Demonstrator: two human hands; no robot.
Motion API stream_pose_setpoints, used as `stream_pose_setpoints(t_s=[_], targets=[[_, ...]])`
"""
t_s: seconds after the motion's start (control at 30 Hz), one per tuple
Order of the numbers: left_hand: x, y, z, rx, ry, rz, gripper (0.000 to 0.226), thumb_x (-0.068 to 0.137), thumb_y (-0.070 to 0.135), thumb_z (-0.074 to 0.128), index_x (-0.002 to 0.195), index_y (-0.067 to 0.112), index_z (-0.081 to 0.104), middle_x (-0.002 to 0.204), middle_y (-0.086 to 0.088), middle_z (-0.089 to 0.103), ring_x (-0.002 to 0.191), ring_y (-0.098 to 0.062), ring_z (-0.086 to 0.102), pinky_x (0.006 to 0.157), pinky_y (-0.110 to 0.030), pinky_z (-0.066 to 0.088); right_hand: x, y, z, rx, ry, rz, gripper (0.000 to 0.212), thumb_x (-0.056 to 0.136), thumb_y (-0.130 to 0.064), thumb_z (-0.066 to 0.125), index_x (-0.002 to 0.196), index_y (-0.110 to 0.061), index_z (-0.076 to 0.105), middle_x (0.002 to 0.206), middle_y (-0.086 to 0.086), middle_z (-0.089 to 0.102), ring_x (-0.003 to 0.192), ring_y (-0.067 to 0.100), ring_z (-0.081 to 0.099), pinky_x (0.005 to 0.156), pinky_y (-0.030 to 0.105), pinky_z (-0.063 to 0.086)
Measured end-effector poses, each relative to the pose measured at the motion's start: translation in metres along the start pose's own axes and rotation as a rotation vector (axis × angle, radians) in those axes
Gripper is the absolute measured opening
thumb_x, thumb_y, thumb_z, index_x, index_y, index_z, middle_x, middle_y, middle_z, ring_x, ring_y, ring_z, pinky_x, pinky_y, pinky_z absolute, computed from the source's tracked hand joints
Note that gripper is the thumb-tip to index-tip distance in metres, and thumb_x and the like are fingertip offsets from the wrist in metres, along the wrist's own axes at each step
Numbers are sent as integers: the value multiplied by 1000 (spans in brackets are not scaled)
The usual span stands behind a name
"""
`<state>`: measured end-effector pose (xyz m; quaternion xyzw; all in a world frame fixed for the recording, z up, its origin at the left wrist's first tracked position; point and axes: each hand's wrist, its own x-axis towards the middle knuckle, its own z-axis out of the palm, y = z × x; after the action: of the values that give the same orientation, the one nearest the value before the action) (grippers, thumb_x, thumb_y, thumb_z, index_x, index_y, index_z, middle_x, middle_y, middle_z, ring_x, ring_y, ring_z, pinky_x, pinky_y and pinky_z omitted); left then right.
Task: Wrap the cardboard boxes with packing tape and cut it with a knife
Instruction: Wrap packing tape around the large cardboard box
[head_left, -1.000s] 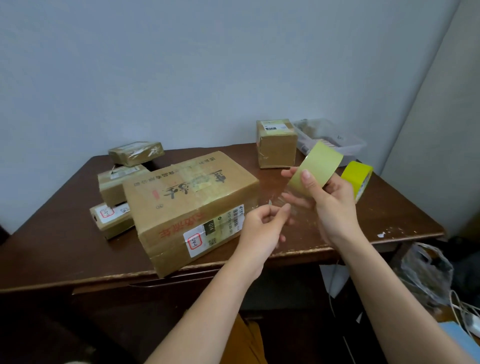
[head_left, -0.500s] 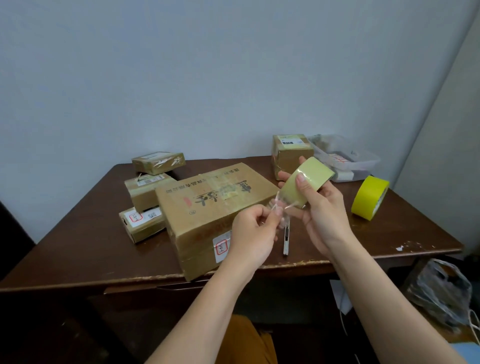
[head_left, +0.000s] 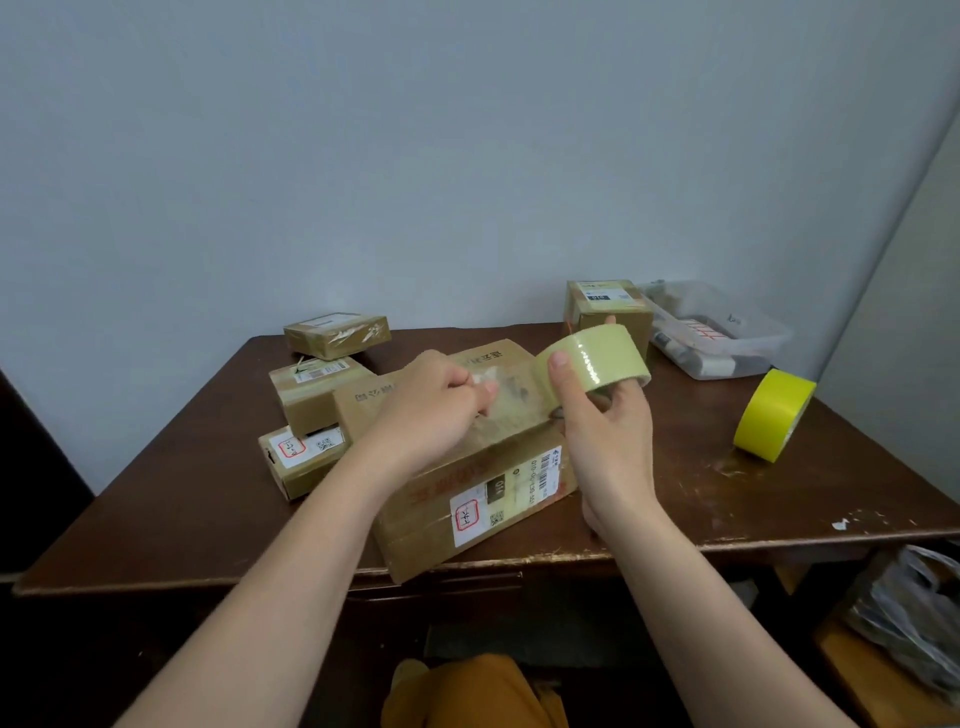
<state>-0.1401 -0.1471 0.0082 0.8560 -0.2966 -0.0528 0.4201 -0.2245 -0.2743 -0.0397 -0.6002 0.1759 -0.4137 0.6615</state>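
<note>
A large cardboard box with red print and white labels lies at the front middle of the brown table. Above its top, my right hand grips a roll of pale clear packing tape, thumb on the outside and fingers through the core. A short strip of clear tape runs from the roll to my left hand, which pinches its free end over the box top. No knife shows.
Three smaller boxes lie left of the big one, another box stands at the back right. A clear plastic tray and a yellow tape roll sit at the right. A plastic bag hangs below the table's right edge.
Both hands have moved from in front of the box to above its top, the tape strip stretched between them. The knife seen on the table earlier is now hidden behind my right hand.
</note>
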Motion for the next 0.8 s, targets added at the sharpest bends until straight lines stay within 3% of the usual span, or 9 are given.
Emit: stream_pose_setpoints(t_s=[0.1, 0.17, 0.23, 0.3, 0.43, 0.5, 0.6, 0.7, 0.8], targets=[[9, -4, -7, 78, -119, -19, 38, 98, 32, 56, 73, 6, 68, 107, 8, 60, 98, -10, 57, 76, -26, 37, -3, 8, 8, -25, 40, 61, 47, 89, -46, 67, 131, -29, 54, 115, -7, 62, 101, 9, 63, 86, 31, 53], [9, -10, -5, 111, -194, -57, 35, 101, 37, 50, 77, 17, 66, 104, 1, 68, 94, -16, 63, 92, -36, 44, -3, 13, 13, 14, 16, 76, 47, 92, -41, 65, 136, -41, 47, 115, -9, 60, 102, 7, 62, 83, 27, 52], [6, -10, 1, 157, -178, -70, 35, 103, 41, 43, 83, 20, 62, 89, -2, 70, 87, -21, 64, 97, -46, 43, 1, 15, 17, 26, -24, 61, 43, 93, -39, 64, 121, -63, 41, 115, -10, 61, 102, 4, 61, 82, 25, 50], [4, -7, 8, 166, -120, -70, 36, 104, 40, 40, 83, 16, 57, 72, 1, 61, 73, -19, 59, 78, -37, 43, 9, 14, 17, 11, -50, 41, 35, 93, -37, 64, 113, -60, 47, 117, -6, 65, 102, 5, 63, 84, 26, 50], [2, 9, 12, 128, 3, -88, 42, 103, 30, 43, 64, 17, 42, 59, 3, 47, 54, -14, 48, 53, -30, 31, 30, 11, 12, -25, -138, -11, 56, 95, -32, 64, 147, -34, 42, 116, -7, 69, 110, 10, 65, 94, 30, 52], [6, 11, 6, 141, 15, -84, 45, 102, 28, 46, 59, 16, 42, 71, -4, 57, 59, -18, 56, 59, -30, 39, 33, 9, 12, -49, -138, -59, 63, 92, -38, 64, 149, -38, 38, 108, -17, 70, 103, 1, 66, 88, 23, 51], [13, 7, -5, 185, -32, -138, 38, 101, 31, 48, 64, 19, 52, 133, -17, 50, 105, -40, 63, 98, -56, 45, 27, 9, 15, -109, -135, -82, 64, 90, -42, 64, 148, -37, 38, 95, -27, 67, 88, -9, 63, 69, 5, 46], [16, 1, -7, 179, -112, -190, 32, 100, 28, 50, 70, 19, 56, 120, -18, 61, 115, -37, 59, 98, -50, 44, 22, 9, 18, -117, -135, 8, 30, 93, -37, 65, 122, -34, 59, 98, -18, 65, 88, -5, 63, 63, 4, 44], [13, 0, -7, 216, -100, -213, 31, 100, 29, 47, 73, 16, 54, 122, -25, 59, 104, -37, 61, 94, -47, 48, 22, 3, 19, -200, -178, 4, 12, 92, -38, 64, 92, -46, 55, 99, -18, 64, 91, 1, 62, 65, 7, 44]])
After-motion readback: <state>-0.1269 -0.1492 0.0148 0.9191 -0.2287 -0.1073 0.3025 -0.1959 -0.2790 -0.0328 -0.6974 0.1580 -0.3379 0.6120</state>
